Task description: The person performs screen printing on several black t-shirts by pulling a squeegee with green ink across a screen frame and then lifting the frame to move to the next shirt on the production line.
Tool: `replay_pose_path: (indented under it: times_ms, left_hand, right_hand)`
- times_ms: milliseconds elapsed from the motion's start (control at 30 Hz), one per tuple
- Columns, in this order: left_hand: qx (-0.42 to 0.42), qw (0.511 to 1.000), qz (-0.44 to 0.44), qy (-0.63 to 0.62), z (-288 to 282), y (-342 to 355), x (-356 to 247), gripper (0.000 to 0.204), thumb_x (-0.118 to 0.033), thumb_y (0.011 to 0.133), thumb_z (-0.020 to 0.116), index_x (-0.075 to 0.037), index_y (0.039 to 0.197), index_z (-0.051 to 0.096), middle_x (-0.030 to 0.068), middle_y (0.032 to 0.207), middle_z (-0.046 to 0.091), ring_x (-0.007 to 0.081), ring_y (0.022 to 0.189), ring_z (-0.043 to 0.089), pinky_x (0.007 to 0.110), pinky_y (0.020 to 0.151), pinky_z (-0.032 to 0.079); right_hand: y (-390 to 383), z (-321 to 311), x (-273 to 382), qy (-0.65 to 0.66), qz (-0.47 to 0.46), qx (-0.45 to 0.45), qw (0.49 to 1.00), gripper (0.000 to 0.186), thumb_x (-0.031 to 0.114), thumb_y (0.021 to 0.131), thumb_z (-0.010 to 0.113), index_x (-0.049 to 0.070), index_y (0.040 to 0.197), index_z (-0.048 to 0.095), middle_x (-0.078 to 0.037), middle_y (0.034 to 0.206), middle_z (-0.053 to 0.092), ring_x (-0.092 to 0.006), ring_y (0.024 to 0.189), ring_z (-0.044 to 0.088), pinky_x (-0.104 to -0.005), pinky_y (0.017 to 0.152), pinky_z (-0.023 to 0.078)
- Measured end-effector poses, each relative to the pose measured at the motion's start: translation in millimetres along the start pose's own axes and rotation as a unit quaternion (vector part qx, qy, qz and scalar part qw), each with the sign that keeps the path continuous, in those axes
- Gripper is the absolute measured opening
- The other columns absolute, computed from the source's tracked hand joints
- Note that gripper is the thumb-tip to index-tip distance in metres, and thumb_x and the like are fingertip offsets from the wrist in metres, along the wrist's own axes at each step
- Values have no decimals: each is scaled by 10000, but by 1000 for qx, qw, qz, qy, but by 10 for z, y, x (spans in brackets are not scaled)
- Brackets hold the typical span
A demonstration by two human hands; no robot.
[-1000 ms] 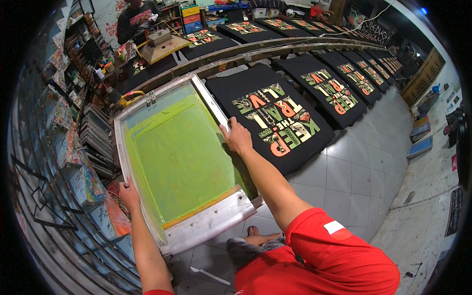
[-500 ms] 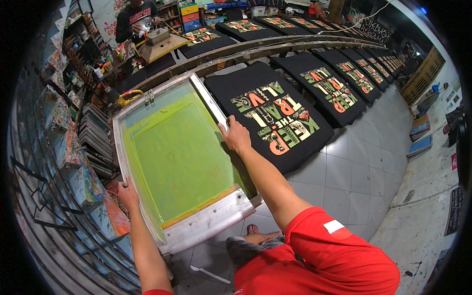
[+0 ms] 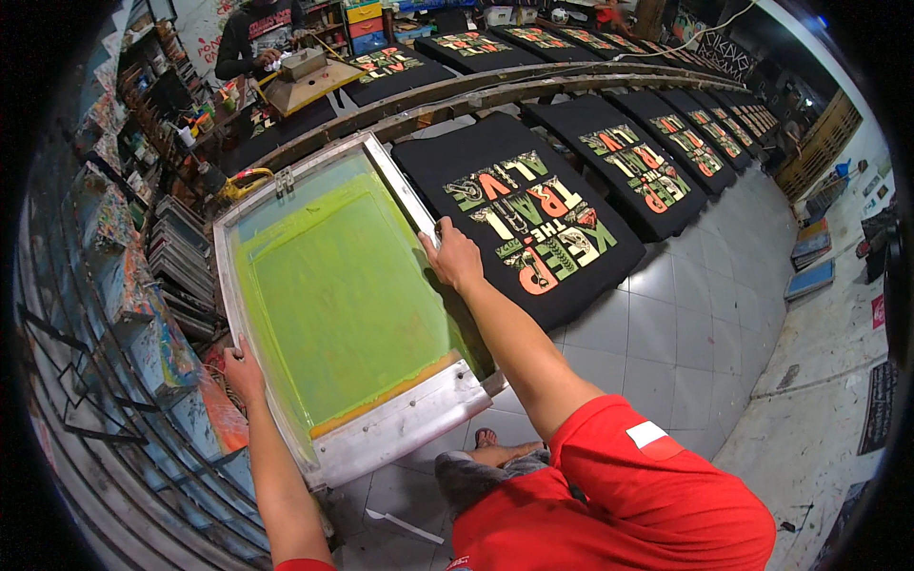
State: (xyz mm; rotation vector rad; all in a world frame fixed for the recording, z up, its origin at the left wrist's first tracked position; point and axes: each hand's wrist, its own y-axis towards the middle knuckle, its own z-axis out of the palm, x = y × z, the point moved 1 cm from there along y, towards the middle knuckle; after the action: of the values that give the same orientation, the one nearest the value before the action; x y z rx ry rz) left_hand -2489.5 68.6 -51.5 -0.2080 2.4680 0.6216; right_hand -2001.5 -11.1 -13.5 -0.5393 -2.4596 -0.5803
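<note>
A screen printing frame (image 3: pixel 409 427) with a pale metal border and a lime-green mesh (image 3: pixel 352 305) lies slanted in front of me. My left hand (image 3: pixel 245 374) grips its left edge, fingers curled beneath and thumb up. On the opposite long edge, my right hand (image 3: pixel 455 255) is closed round the metal border, partly hiding it. A yellowish strip (image 3: pixel 386 392) runs along the near end of the mesh. Right beside the frame, a black T-shirt (image 3: pixel 433 157) lies flat with a print in green, cream and orange letters. What lies under the frame is mostly hidden.
More printed black shirts (image 3: pixel 609 119) stretch away in two rows, with a long rail (image 3: pixel 457 95) between them. At the far left a person (image 3: pixel 262 38) stands near a yellow-edged frame (image 3: pixel 309 86). Stacked frames (image 3: pixel 178 249) and paint-stained shelving line my left. Grey tiles (image 3: pixel 657 324) cover the floor.
Both hands keep their hold on the frame. The whole view has shifted slightly, and the frame's place beside the shirt looks almost the same. The far person's arms have moved a little.
</note>
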Motion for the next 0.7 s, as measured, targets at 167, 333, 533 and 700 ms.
replay_pose_path:
  times_ms: [167, 333, 533, 700]
  left_hand:
    - [7, 1000, -14, 16, 1, -27, -38, 580, -554, 1020, 563, -5, 842, 513, 236, 770, 608, 465, 767, 602, 532, 731, 453]
    - [0, 1000, -8, 11, 1, -6, -5, 585, -555, 1020, 563, 0, 840, 519, 231, 768, 613, 461, 760, 602, 530, 727, 453]
    - [-1, 1000, -13, 1, 0, -31, -37, 581, -549, 1022, 564, 1, 840, 521, 230, 774, 616, 459, 761, 602, 527, 730, 452]
    - [3, 1000, -10, -3, -33, -22, -17, 582, -553, 1023, 559, 2, 852, 534, 224, 779, 616, 452, 768, 602, 526, 735, 454]
  right_hand:
    - [-15, -18, -14, 3, 9, 5, 1000, 503, 529, 1036, 515, 45, 1173, 516, -277, 1027, 693, -483, 934, 695, -565, 849, 546]
    - [-10, -10, 6, 1, 9, 5, 1000, 499, 530, 1036, 514, 50, 1172, 519, -272, 1026, 696, -476, 934, 697, -562, 845, 548]
    - [-12, -21, -2, -4, 5, 6, 1000, 498, 531, 1039, 508, 55, 1184, 506, -271, 1026, 696, -469, 941, 700, -557, 836, 552]
    - [-5, -8, 35, -8, 14, 17, 1000, 505, 534, 1037, 508, 52, 1186, 499, -273, 1042, 694, -474, 950, 698, -559, 853, 551]
